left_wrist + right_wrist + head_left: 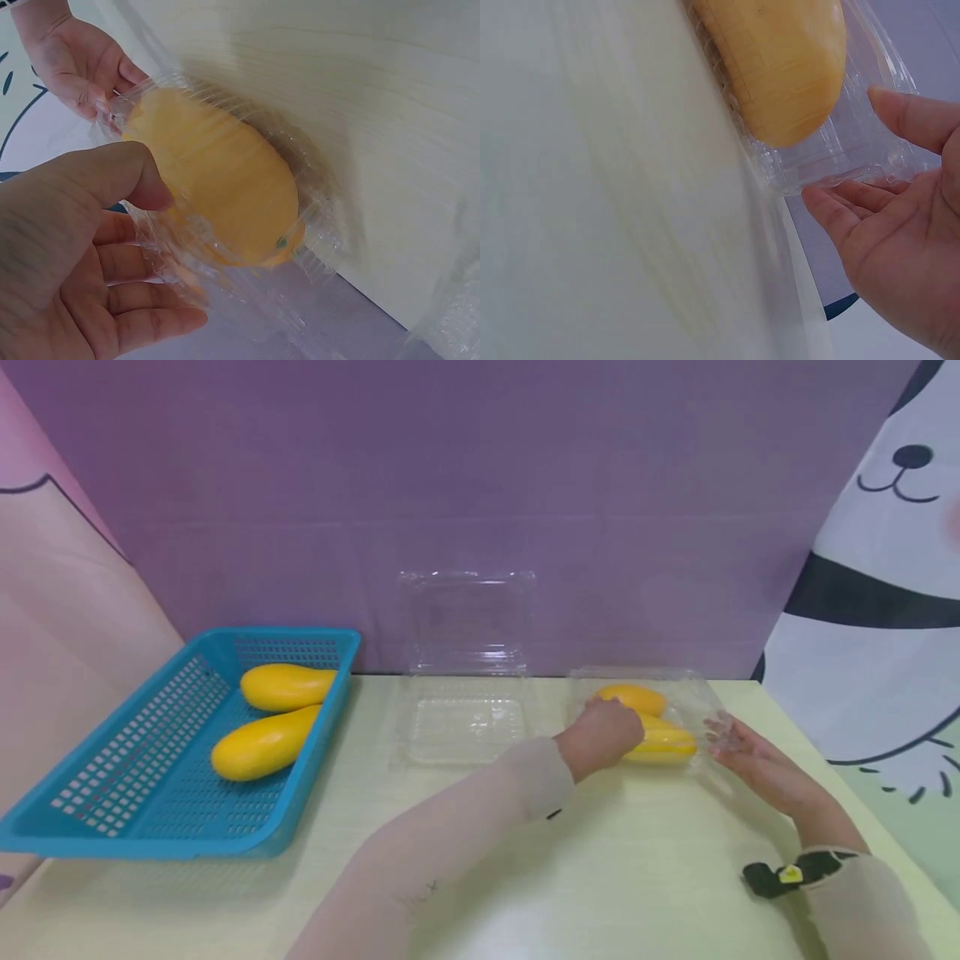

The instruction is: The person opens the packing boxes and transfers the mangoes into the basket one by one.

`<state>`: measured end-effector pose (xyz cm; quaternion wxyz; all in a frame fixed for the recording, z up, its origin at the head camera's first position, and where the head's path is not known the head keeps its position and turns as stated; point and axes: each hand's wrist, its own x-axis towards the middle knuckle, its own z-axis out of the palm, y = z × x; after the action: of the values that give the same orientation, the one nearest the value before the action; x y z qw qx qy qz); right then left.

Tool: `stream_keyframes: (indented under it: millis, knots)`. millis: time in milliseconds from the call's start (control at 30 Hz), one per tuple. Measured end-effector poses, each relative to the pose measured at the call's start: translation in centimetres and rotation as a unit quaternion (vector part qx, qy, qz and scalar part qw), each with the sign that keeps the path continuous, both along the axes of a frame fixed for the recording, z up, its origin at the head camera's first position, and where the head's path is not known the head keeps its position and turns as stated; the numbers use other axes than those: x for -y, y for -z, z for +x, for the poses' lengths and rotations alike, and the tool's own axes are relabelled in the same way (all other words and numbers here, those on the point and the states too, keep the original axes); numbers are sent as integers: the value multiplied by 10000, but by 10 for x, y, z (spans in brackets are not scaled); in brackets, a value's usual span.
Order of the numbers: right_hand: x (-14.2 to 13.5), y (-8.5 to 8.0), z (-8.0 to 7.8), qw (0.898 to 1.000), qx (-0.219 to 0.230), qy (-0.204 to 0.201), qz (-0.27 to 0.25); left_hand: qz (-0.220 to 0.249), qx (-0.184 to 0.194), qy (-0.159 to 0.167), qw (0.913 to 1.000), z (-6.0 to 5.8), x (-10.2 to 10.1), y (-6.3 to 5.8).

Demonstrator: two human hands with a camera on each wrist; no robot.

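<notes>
A clear plastic clamshell container (678, 683) stands at the back right of the table, with two yellow oblong fruits, mango-like in shape, inside. One fruit (660, 743) lies nearer the front; the other fruit (632, 697) is behind it, partly covered by my left hand (606, 737). Ribbed clear plastic covers the fruit (217, 180) in the left wrist view. There, my left thumb (139, 172) and fingers pinch the container's edge. At the opposite end, my right hand (765, 768) holds the container's edge between thumb (915, 120) and fingers.
A blue slotted basket (168, 850) with two more yellow fruits (266, 743) stands at the left. Between it and my hands, a second clear container (465, 760) lies open, its lid (468, 618) upright against the purple backdrop (480, 460). The table's right edge runs close to my right hand.
</notes>
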<state>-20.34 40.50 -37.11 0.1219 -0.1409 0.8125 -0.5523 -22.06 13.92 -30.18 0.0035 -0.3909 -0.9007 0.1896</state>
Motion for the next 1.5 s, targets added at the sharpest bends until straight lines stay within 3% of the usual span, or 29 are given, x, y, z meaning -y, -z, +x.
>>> stream_keyframes:
  millis: [167,367,567,833,1133,1333,1500]
  knots:
    - [-1,2,1,9999,66,70,28,165,32,-14,9999,2,0,0]
    - [0,-1,4,9992,242,200,232,289,195,-364,9987,3,-5,-2]
    - [4,-1,3,9991,229,254,268,652,222,-485,9964,0,-11,3]
    - [4,2,1,10000,-43,27,-64,828,161,-223,9962,-2,-27,6]
    - [0,1,2,9998,92,101,-112,906,223,-63,9956,-10,-53,4]
    - [1,5,2,9978,-232,-203,-578,841,68,-94,9964,-9,-67,9]
    - [2,8,1,9891,-519,-630,-1223,870,36,-171,9961,-4,-72,10]
